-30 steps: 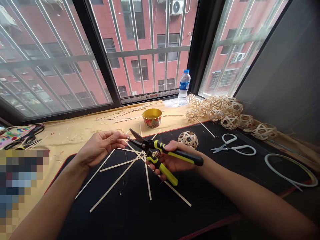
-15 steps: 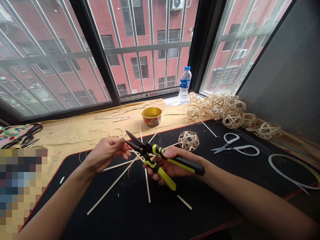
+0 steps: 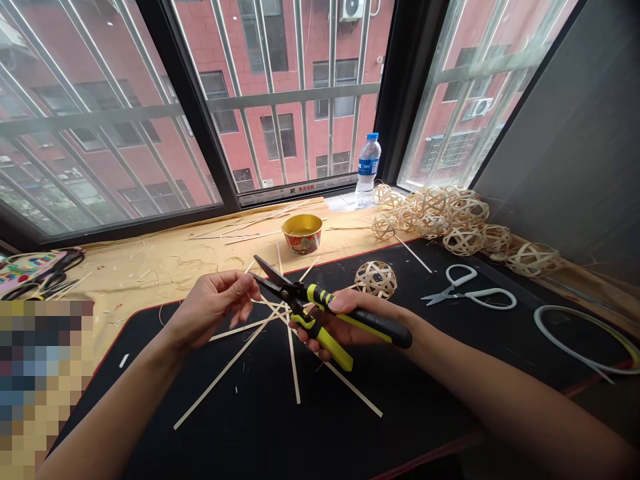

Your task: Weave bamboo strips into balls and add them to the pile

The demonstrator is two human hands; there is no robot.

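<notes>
My right hand grips yellow-and-black shears by their handles, the dark blades open and pointing left. My left hand is pinched at the blade tips on a thin strand too fine to make out. Beneath both hands several flat bamboo strips lie crossed in a star on the black mat. One woven bamboo ball sits on the mat just behind the shears.
A gold bowl and a water bottle stand by the window. A pile of woven balls lies at right, white scissors and a coiled white strip on the mat. More scissors lie far left.
My left hand's fingers have closed into a pinch at the blade tips. The shears and my right hand have barely shifted; the view has tilted slightly.
</notes>
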